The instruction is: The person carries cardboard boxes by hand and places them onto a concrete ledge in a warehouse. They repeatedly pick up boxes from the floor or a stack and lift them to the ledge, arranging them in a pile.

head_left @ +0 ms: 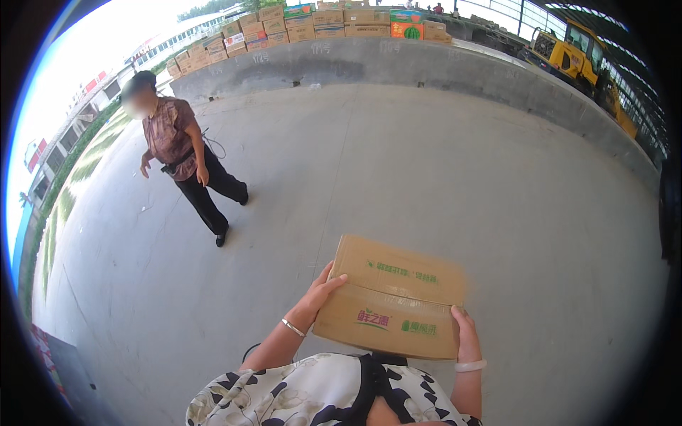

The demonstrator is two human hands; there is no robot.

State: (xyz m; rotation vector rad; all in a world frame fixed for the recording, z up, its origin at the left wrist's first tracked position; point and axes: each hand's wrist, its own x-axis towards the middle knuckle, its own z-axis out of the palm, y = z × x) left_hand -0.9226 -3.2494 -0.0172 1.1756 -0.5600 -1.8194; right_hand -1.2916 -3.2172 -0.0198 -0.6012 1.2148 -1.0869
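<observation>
Close in front of my body I carry a brown cardboard box [392,290] with green and magenta print on its top. A seam runs across the middle of the lid, and its flaps lie closed. My left hand [320,290] grips the left side, thumb resting on the top near the seam. On the opposite side my right hand [465,334] holds the right edge, its thumb up at the seam's end. Most of my fingers are hidden beneath or behind the box. The underside of the box cannot be seen.
A person [172,142] in a patterned brown top and black trousers stands ahead on the left. Across the far side runs a raised concrete platform [341,67], with stacked cartons [330,25] on it. A yellow construction machine [572,60] stands at the far right.
</observation>
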